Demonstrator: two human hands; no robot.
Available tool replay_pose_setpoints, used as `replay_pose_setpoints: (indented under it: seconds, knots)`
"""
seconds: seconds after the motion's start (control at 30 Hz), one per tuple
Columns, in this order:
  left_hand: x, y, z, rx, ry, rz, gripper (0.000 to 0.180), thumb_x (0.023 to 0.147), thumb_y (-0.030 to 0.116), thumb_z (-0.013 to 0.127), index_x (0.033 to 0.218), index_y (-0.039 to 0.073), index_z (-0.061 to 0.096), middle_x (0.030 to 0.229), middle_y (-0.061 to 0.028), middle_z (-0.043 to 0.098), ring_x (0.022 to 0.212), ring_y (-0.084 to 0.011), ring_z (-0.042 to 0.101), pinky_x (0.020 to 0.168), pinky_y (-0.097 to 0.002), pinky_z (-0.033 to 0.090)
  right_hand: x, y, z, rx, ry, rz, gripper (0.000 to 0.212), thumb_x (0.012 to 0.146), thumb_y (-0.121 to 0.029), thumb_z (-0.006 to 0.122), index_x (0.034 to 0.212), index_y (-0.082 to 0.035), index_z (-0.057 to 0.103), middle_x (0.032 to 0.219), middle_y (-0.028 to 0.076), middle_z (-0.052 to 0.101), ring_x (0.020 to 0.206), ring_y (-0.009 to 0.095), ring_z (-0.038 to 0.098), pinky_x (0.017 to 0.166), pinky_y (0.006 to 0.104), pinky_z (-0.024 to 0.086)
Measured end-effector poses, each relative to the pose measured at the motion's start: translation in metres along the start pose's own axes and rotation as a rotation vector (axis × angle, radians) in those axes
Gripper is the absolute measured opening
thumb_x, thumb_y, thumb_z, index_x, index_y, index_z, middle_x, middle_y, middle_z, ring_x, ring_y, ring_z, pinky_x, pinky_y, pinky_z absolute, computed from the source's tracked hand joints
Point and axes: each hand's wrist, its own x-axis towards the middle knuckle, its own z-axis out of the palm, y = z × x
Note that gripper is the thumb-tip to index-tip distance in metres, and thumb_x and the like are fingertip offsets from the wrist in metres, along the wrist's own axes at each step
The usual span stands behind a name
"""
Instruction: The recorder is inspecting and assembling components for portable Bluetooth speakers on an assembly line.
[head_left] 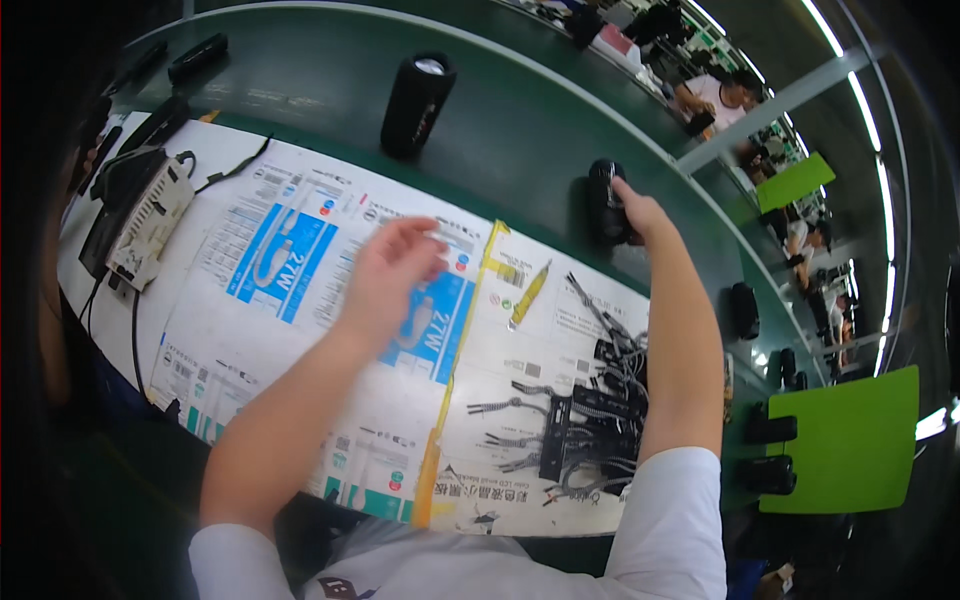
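Note:
My right hand reaches out over the green bench and is closed round a black cylindrical speaker. Over the printed cardboard sheets, my left hand hovers with loosely curled fingers, slightly blurred. Nothing shows in it. Beyond that hand another black cylindrical speaker stands on the green surface, its round silvery end facing up. Between my arms a yellow-handled cutter-like tool lies on the cardboard. Near my right forearm is a heap of black parts with grey-and-black braided cords.
A white-and-black electrical box with cables stands at the left. More black cylinders lie at the far left, and others on the right. Green panels are at the right. Several people work at benches in the background.

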Motion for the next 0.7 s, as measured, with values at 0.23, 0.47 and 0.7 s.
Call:
replay_pose_setpoints:
  seconds: [0.23,0.47,0.7]
  knots:
    - [0.049,0.037,-0.012,-0.012,0.328,0.121,0.036,0.083,0.013,0.061,0.116,0.004,0.05,0.101,-0.0073,0.059,0.089,-0.0139,0.055,0.08,-0.0262,0.043,-0.132,0.006,-0.031,-0.506,-0.042,-0.509,0.056,0.073,-0.04,0.068,0.106,0.005,0.06,0.106,0.021,0.06,0.101,0.031,0.058,0.087,0.0364,0.045]
    - [0.138,0.026,-0.027,0.671,0.304,0.458,0.088,0.072,0.019,0.074,0.14,0.006,0.02,0.138,-0.0192,0.032,0.128,-0.0305,0.033,0.102,-0.0388,0.032,-0.175,0.054,-0.003,-0.62,-0.171,-0.643,0.02,0.082,-0.018,0.054,0.093,-0.002,0.059,0.096,0.019,0.059,0.092,0.035,0.058,0.08,0.0407,0.046]
    - [0.168,0.033,-0.011,0.599,0.126,0.376,0.08,0.077,0.033,0.072,0.137,0.005,0.028,0.134,-0.0179,0.041,0.124,-0.0286,0.039,0.101,-0.0377,0.034,-0.244,0.041,-0.047,0.128,-0.25,-0.869,0.011,0.081,-0.004,0.056,0.091,0.0,0.052,0.079,0.008,0.06,0.066,0.014,0.055,0.063,0.0258,0.046]
